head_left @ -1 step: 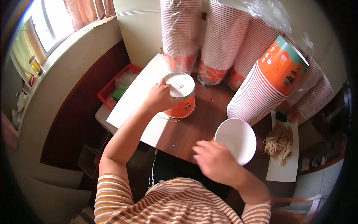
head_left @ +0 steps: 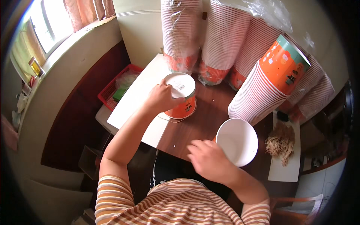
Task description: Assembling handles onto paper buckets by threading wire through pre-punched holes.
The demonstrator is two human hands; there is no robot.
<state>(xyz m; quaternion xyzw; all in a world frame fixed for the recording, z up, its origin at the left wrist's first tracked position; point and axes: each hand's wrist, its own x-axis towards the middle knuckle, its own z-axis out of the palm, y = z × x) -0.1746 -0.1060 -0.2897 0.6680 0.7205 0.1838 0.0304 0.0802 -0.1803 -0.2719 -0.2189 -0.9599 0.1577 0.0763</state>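
Observation:
An orange paper bucket (head_left: 182, 98) stands upside down on the brown table (head_left: 204, 120), its white base facing up. My left hand (head_left: 160, 98) grips its upper edge from the left. Nearer to me, a second bucket (head_left: 237, 141) stands upright and shows its white inside. My right hand (head_left: 210, 160) lies just left of it with the fingers spread, holding nothing; I cannot tell whether it touches the bucket's wall.
Tall plastic-wrapped stacks of buckets (head_left: 221, 37) line the back wall, and a leaning stack (head_left: 268, 88) lies at the right. A white board (head_left: 137, 99) covers the table's left part beside a red basket (head_left: 114, 90). A bundle of tan strings (head_left: 280, 142) rests on a white sheet (head_left: 285, 170).

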